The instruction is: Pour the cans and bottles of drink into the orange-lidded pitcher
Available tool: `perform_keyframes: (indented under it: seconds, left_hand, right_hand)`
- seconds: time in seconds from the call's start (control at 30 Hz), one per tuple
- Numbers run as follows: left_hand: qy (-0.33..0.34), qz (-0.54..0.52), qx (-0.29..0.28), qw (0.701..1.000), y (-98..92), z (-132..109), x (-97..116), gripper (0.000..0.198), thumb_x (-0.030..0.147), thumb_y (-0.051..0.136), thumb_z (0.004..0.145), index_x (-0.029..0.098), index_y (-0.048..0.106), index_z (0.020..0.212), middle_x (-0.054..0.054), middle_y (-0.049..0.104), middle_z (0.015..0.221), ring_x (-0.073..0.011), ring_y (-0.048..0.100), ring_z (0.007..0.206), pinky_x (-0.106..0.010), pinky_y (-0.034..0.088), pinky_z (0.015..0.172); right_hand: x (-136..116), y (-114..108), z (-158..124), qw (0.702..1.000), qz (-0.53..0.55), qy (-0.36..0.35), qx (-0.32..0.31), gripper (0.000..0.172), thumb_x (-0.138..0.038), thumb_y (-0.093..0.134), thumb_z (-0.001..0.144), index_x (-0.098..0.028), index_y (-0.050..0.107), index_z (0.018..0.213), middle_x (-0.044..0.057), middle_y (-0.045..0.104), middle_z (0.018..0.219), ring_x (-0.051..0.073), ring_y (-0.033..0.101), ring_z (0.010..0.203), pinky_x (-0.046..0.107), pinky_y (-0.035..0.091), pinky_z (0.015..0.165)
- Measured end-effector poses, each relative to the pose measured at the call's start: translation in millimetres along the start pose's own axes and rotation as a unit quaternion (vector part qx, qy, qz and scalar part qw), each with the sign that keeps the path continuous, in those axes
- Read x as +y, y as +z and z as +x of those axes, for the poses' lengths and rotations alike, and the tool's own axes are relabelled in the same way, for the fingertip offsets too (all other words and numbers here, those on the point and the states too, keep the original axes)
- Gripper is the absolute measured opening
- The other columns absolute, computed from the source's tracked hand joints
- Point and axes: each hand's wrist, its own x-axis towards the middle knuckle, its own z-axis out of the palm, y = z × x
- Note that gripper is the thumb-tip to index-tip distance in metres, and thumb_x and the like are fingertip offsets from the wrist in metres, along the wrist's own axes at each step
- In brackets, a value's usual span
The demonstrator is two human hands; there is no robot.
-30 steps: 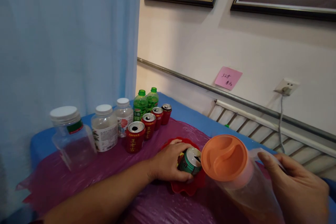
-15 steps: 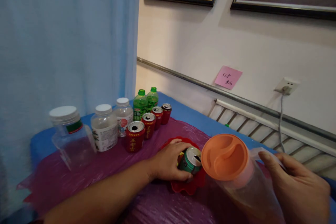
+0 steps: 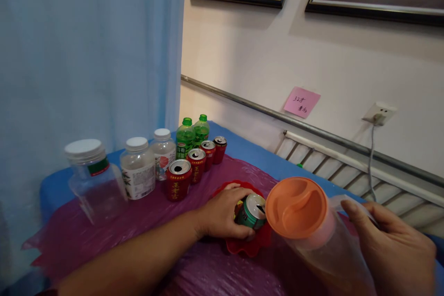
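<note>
My left hand [image 3: 225,215] is wrapped round a green drink can [image 3: 252,212], which leans to the right over a red scalloped dish [image 3: 243,249]. The can's opened top faces up and touches or nearly touches the jug's lid. In my right hand [image 3: 395,245] is the handle of a translucent plastic jug [image 3: 338,254], tilted toward the can. Its round orange lid [image 3: 297,208] faces me. Some liquid seems to show low in the jug. The can's far side is hidden by my fingers.
Several opened red cans [image 3: 178,185] form a row, with green bottles [image 3: 186,136] behind. White-capped clear jars [image 3: 138,173] stand at left on purple plastic sheeting [image 3: 194,259] over a blue cover [image 3: 243,141]. A radiator [image 3: 319,162] and a plugged-in cord [image 3: 371,162] are at right.
Almost nothing differs. Both hands, the can and the jug stay in nearly the same places; only a very slight shift of the view shows.
</note>
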Motion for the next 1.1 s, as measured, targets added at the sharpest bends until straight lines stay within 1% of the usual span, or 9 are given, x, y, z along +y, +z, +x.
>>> perform_keyframes:
  seconds: [0.13,0.4,0.6,0.77,0.9,1.0,1.1]
  left_hand:
    - [-0.005,0.0,0.001,1.0,-0.1,0.2,1.0,0.067,0.031,0.089,0.057,0.027,0.063,0.119,0.0,0.069,0.115,-0.0252,0.062,0.108,-0.044,0.029,0.117]
    - [-0.011,0.009,0.002,1.0,0.1,0.2,1.5,0.067,0.033,0.089,0.056,0.027,0.064,0.117,-0.001,0.07,0.115,-0.0261,0.06,0.107,-0.042,0.036,0.11]
    - [-0.003,-0.001,0.004,1.0,-0.5,-0.1,1.0,0.066,0.031,0.089,0.057,0.027,0.063,0.118,-0.001,0.07,0.117,-0.0257,0.062,0.109,-0.044,0.029,0.116]
    - [-0.004,-0.001,0.008,1.0,0.0,0.1,1.7,0.068,0.031,0.089,0.056,0.026,0.063,0.118,-0.001,0.07,0.116,-0.0258,0.062,0.108,-0.044,0.031,0.116]
    - [-0.005,0.0,0.006,1.0,0.4,-0.2,1.6,0.067,0.032,0.089,0.056,0.025,0.064,0.118,-0.001,0.07,0.116,-0.0258,0.062,0.108,-0.043,0.032,0.115]
    - [-0.006,0.004,0.004,1.0,0.3,-0.2,1.4,0.068,0.032,0.089,0.056,0.025,0.064,0.118,-0.002,0.07,0.115,-0.026,0.062,0.107,-0.042,0.035,0.112]
    - [-0.004,0.007,0.004,1.0,0.2,0.3,1.3,0.068,0.033,0.089,0.056,0.024,0.064,0.119,-0.002,0.07,0.116,-0.0262,0.062,0.107,-0.041,0.036,0.111]
  right_hand:
    - [0.0,0.7,0.8,1.0,-0.009,-0.009,0.005,0.043,-0.065,0.066,0.075,-0.022,0.064,0.067,-0.005,0.045,0.057,0.016,0.048,0.063,0.026,0.034,0.056]
    - [-3.6,-0.6,-1.3,1.0,-0.007,-0.009,0.002,0.043,-0.063,0.065,0.076,-0.022,0.062,0.065,-0.005,0.043,0.057,0.015,0.045,0.063,0.025,0.033,0.055]
    - [-6.4,0.1,-1.4,1.0,-0.013,-0.01,0.0,0.042,-0.062,0.064,0.078,-0.022,0.061,0.063,-0.005,0.04,0.056,0.014,0.044,0.061,0.025,0.031,0.053]
    - [-7.5,0.5,-1.4,1.0,-0.003,-0.008,-0.002,0.041,-0.061,0.066,0.075,-0.022,0.06,0.063,-0.005,0.041,0.056,0.014,0.044,0.06,0.025,0.032,0.053]
    - [-7.6,-0.5,-2.8,1.0,-0.016,-0.007,0.002,0.041,-0.061,0.064,0.076,-0.022,0.06,0.063,-0.005,0.04,0.056,0.014,0.044,0.061,0.025,0.032,0.053]
    - [-8.2,-1.5,-2.9,1.0,-0.015,-0.006,0.002,0.041,-0.061,0.064,0.076,-0.022,0.061,0.065,-0.005,0.043,0.056,0.015,0.046,0.062,0.024,0.033,0.054]
    - [-8.5,-2.1,-2.4,1.0,-0.015,-0.006,-0.001,0.04,-0.061,0.065,0.077,-0.022,0.064,0.067,-0.005,0.046,0.056,0.016,0.049,0.063,0.024,0.034,0.054]
